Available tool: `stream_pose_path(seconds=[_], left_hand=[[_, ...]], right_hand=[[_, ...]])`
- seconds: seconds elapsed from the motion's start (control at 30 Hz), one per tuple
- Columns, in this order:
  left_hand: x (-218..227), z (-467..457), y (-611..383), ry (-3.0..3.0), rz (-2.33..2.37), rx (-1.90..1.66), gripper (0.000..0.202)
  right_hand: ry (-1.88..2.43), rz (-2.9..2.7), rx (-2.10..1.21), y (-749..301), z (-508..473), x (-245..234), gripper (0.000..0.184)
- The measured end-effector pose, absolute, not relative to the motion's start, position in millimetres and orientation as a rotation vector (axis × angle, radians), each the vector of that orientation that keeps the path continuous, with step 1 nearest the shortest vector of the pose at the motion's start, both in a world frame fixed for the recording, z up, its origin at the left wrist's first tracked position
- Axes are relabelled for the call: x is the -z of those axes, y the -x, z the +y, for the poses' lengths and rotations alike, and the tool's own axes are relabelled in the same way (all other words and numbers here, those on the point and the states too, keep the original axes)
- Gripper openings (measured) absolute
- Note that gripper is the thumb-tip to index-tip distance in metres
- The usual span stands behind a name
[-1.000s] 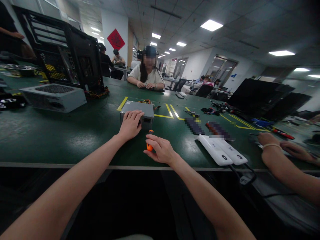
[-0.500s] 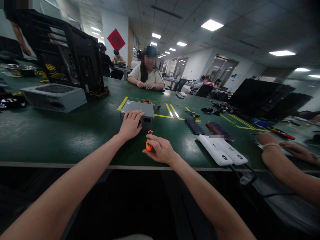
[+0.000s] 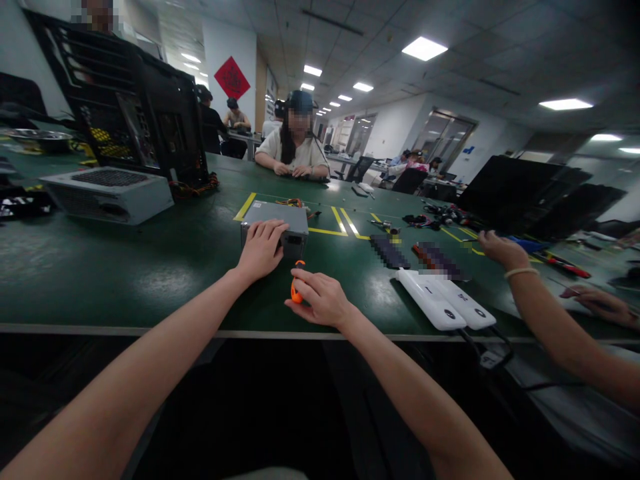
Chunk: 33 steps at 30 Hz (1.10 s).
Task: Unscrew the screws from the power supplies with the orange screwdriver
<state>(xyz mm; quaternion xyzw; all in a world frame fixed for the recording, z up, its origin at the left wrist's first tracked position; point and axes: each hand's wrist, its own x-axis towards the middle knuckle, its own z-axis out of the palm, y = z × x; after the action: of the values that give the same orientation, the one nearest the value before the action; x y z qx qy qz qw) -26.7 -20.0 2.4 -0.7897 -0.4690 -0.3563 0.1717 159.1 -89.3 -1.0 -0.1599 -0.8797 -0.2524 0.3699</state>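
Note:
A grey metal computer power supply (image 3: 295, 217) sits on the green table in front of me. My left hand (image 3: 263, 247) is over its near left side, fingers across the top and thumb on the front face, holding it. My right hand (image 3: 320, 297) is closed around the orange and black handle of a screwdriver (image 3: 297, 291), just in front of the power supply's near right corner. The shaft and tip of the screwdriver cannot be made out. Coloured cables (image 3: 293, 202) come out behind the power supply.
To the left are a second power supply (image 3: 125, 197) and a black computer case (image 3: 175, 133). White power banks (image 3: 433, 303) and blurred phones lie to the right. A co-worker's hand (image 3: 503, 252) reaches over the table there. Another person (image 3: 295, 150) sits opposite.
My hands, the power supply and the screwdriver stay almost in place. On the right, the co-worker's nearer hand has moved up and to the left. A person at far left has shifted.

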Motion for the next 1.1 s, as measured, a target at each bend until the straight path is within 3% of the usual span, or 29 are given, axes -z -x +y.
stream_pose_path(seconds=[0.17, 0.57, 0.87, 1.1], left_hand=[[-2.3, -19.4, 26.5, 2.240, -1.340, 1.003, 0.048], [-3.0, -20.4, 26.5, 2.258, -1.343, 1.014, 0.049], [-2.4, -20.2, 26.4, 2.254, -1.352, 1.010, 0.048], [-2.6, -19.7, 26.8, 2.260, -1.339, 1.021, 0.049]], right_hand=[[0.428, -2.306, 0.635, -159.7, -90.7, -1.7, 0.035], [0.434, -2.290, 0.503, -159.8, -88.5, 2.5, 0.036], [0.406, -2.312, 0.674, -158.9, -90.4, -1.0, 0.027], [0.464, -2.323, 0.550, -160.1, -90.5, -0.8, 0.034]])
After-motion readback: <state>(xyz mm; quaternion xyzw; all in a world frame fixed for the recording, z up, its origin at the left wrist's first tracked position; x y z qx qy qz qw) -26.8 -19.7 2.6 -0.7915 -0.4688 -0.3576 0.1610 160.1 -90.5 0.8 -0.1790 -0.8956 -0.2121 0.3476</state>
